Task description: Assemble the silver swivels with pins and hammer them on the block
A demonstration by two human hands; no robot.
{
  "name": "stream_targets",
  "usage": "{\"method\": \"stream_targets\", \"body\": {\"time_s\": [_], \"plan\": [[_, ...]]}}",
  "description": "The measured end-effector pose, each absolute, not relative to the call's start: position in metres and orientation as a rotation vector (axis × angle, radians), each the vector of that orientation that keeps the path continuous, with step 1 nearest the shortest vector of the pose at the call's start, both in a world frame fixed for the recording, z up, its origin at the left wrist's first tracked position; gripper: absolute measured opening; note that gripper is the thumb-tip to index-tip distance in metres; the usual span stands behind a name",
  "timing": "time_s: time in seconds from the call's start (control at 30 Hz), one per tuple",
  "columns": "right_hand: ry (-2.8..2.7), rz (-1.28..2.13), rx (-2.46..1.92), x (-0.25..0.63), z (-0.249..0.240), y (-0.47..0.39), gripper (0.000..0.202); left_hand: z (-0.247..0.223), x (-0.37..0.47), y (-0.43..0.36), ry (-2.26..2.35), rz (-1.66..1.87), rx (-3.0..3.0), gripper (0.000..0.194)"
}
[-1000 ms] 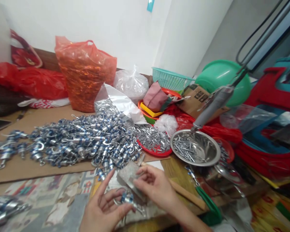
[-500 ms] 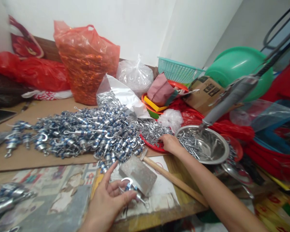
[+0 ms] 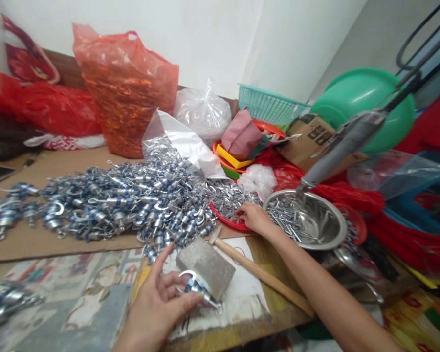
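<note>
My left hand [image 3: 168, 288] is closed on a small blue-and-silver metal fitting [image 3: 198, 284] with a hooked end and an eye at its tip. The fitting is held against the front edge of a grey metal block [image 3: 205, 266]. Over a red tray [image 3: 223, 223] of small silver metal pieces [image 3: 229, 198], my right hand [image 3: 255, 217] reaches down with bent fingers among the pieces. Whether its fingertips hold one is hidden. A hammer [image 3: 260, 271] with a wooden handle lies right of the block.
A big heap of similar blue-and-silver fittings [image 3: 132, 200] covers the cardboard at left. Right of the tray stands a steel bowl [image 3: 340, 239] of nails or pins, under a grey tool handle [image 3: 341, 146]. Behind are an orange bag [image 3: 128, 98] and a green basin [image 3: 366, 107].
The view has shifted slightly. My right hand stays at the tray of small pieces, its fingers a little more spread. My left hand keeps the fitting at the block, turned slightly.
</note>
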State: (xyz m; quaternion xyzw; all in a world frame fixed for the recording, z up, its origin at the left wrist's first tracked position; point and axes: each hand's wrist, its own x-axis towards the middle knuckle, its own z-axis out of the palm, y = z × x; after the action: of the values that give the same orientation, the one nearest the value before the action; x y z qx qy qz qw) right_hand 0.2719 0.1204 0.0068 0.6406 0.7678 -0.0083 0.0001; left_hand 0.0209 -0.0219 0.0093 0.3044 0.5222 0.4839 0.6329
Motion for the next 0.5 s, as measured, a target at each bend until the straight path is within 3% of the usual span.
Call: {"method": "stream_targets", "body": {"time_s": [0.5], "plan": [[2.513,-0.160,2.065,0.252,0.025,0.119,0.022,0.006,0.015,-0.021,1.163,1.004,0.799,0.105]]}}
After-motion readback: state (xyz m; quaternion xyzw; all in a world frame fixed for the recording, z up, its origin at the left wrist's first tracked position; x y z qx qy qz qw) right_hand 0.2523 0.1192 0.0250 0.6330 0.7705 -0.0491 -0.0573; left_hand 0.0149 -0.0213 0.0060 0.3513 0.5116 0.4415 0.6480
